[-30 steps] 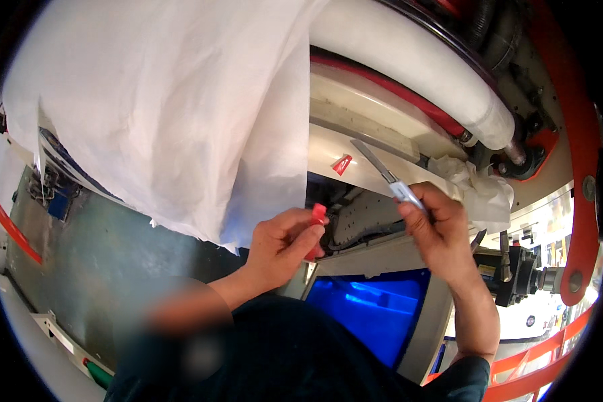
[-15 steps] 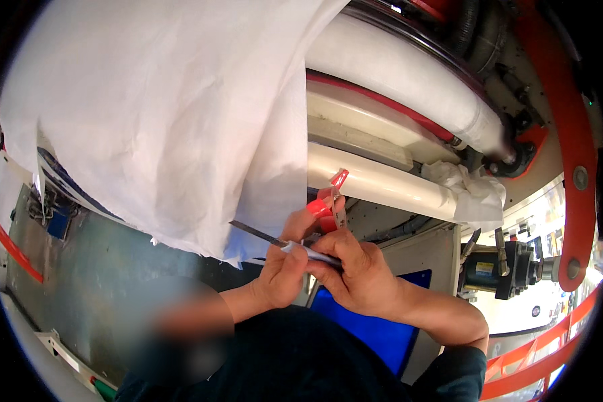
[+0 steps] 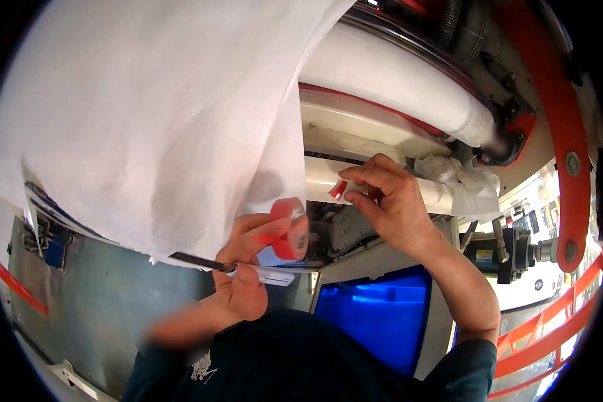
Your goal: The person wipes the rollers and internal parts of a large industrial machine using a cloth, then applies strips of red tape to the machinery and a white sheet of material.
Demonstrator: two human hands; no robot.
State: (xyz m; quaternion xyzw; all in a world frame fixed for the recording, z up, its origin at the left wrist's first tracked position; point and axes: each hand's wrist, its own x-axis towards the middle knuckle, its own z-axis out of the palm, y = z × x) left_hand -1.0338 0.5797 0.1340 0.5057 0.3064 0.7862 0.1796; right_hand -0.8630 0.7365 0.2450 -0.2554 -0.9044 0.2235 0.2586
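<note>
In the middle of the head view, my left hand point(image 3: 238, 281) is closed on a utility knife point(image 3: 271, 275) with a white handle; its long dark blade points left, beside the lower edge of a large white sheet point(image 3: 154, 127). A roll of red tape point(image 3: 290, 231) is hooked on the fingers of the same hand, above the knife. Farther right and higher, my right hand point(image 3: 396, 204) pinches a short piece of red tape point(image 3: 338, 191) between thumb and index finger, in front of a cream roller point(image 3: 318, 175).
A white roller point(image 3: 395, 74) runs across the machine at upper right, with crumpled white material point(image 3: 472, 187) below its end. An orange-red frame arm point(image 3: 563, 134) curves down the right side. A blue bin point(image 3: 375, 321) stands below my right forearm.
My hands have moved apart, the right going up and right with the red piece, the left going left with knife and roll. The tape piece is now separate from the roll.
</note>
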